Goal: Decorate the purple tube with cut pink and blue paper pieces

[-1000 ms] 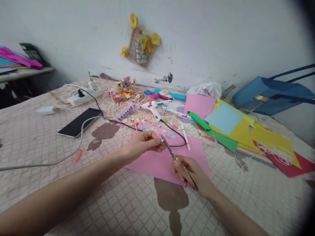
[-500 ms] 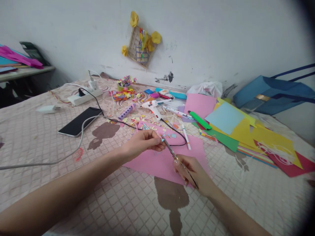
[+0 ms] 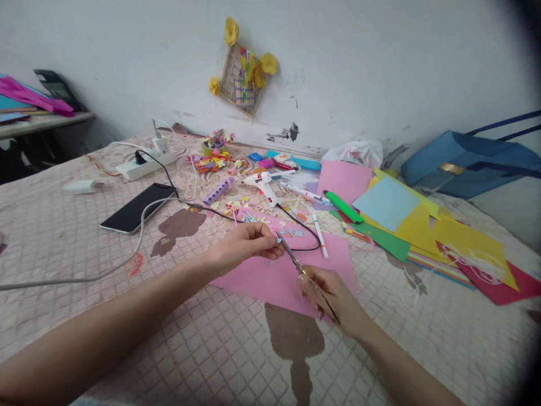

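Observation:
Between the fingertips of my left hand (image 3: pixel 249 243) is pinched a small piece of light blue paper (image 3: pixel 279 241). My right hand (image 3: pixel 327 296) is wrapped round the handles of a pair of scissors (image 3: pixel 293 256), whose blades point up and left to the edge of that piece. Both hands are above a pink paper sheet (image 3: pixel 270 285) on the table. Small blue scraps (image 3: pixel 298 233) lie on the sheet's far part. A white glue gun (image 3: pixel 264 187) rests just beyond, its black cord curving round to the right of my hands.
At left lie a dark phone (image 3: pixel 139 207), a power strip (image 3: pixel 146 164) and cables. Coloured paper sheets (image 3: pixel 460 237) and a blue bag (image 3: pixel 469 163) are at right. A green cutter (image 3: pixel 343 207), a white marker (image 3: pixel 320 235) and many paper bits are scattered at the centre.
Almost nothing differs. Both hands, the scissors and the blue paper piece keep their places; the view has shifted very slightly.

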`<state>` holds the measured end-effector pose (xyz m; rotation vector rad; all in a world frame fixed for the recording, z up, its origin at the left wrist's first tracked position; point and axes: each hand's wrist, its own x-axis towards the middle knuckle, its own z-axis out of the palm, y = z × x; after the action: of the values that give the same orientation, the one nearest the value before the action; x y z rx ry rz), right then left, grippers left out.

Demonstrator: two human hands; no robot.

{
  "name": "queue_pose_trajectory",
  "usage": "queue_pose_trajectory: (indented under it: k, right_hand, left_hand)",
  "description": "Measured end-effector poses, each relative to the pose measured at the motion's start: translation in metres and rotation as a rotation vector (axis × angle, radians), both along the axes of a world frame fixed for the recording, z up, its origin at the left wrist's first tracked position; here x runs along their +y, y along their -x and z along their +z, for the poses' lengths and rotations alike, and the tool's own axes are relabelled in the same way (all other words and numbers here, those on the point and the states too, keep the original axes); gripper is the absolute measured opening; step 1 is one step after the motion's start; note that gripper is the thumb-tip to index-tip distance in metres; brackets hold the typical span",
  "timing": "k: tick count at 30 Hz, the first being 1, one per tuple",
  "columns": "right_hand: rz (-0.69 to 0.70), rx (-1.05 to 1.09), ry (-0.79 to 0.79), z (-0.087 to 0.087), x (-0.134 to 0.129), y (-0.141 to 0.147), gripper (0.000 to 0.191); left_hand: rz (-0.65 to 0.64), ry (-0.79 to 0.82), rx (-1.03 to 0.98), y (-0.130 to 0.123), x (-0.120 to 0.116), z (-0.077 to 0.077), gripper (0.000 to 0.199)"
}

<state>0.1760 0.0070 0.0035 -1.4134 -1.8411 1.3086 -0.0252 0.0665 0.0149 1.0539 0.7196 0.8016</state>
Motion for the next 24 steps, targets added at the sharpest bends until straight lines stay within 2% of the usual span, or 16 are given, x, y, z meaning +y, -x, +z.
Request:
queue_pose_trajectory:
  k: [10,13,15,19,24]
  right_hand:
    - [-0.053,0.062,0.068,-0.007,0.001,0.001,0.043]
    - [-0.092,0.045,0.009,-0.008,0.007,-0.004,0.042]
    - [-0.098,-0.064,-0.106,-0.007,0.013,-0.011,0.039]
    - [-0.077,-0.496,-0.422,-0.004,0.028,-0.029,0.032]
    - [-0.178,-0.889,-0.501,-0.002,0.045,-0.057,0.027]
  left_hand:
    - [-0.012,0.0,0.021,0.003,0.001,0.003,0.017]
    - [-0.016,-0.037,0.078,0.007,0.005,0.005,0.017]
    - [0.001,-0.076,0.142,0.01,0.008,0.006,0.017]
    - [0.009,-0.131,0.246,0.015,0.013,0.006,0.017]
    - [-0.056,-0.145,0.293,0.016,0.015,0.001,0.018]
